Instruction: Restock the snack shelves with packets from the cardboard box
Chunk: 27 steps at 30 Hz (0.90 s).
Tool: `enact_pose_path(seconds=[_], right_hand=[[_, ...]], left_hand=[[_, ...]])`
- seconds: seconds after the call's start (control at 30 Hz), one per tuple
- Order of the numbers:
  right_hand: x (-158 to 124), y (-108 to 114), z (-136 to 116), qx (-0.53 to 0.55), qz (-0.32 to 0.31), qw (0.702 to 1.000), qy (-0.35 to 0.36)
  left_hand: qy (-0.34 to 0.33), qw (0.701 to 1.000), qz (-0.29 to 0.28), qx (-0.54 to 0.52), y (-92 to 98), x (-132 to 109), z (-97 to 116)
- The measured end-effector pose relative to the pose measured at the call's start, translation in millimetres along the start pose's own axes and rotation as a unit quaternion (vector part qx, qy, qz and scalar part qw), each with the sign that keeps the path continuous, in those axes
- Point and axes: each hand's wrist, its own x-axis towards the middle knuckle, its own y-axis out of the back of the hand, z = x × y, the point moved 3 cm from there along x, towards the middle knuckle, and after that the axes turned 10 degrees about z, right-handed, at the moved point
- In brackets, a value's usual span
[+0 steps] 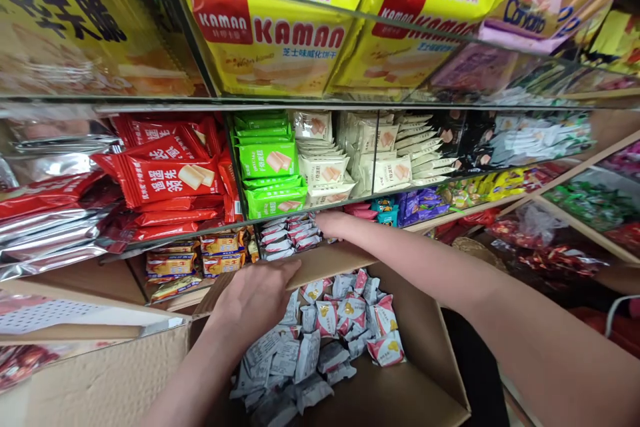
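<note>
A cardboard box [425, 383] sits open below the shelf, holding many small white-and-pink wrapped snack packets [307, 350] heaped loosely inside. My left hand [257, 293] is bent over the box's far rim by its flap, index finger pointing to the right. Its other fingers are partly hidden. Beyond the flap, a lower shelf compartment contains rows of similar small packets [290, 235]. My right hand [329, 224] reaches across the box to the right end of these rows. Its fingers are largely out of sight under the upper shelf, so what they hold cannot be made out.
Red snack packs [173, 173], green packs [273, 160] and cream packs [325, 170] fill the shelf above. Yellow wafer bags [290, 40] stand higher behind a clear panel. Orange packs [223, 253] lie left of the small packets, purple ones [423, 205] to the right.
</note>
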Motion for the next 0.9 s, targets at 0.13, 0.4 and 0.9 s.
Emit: enact_pose_path(seconds=[0.13,0.4,0.9], right_hand=[[-70,34,-5,-0.023,0.017,0.997,0.074],[-178,-41,29,-0.07,0.018,0.986,0.15],[-194,-22,57,0.202,0.086,0.975,-0.015]], left_hand=[[0.005,1.0,0.001,0.013,-1.6,0,0],[-0.013,0.999,0.004,0.048,1.7,1,4],[-0.046,0.973,0.181,-0.138,13.4,-15,19]])
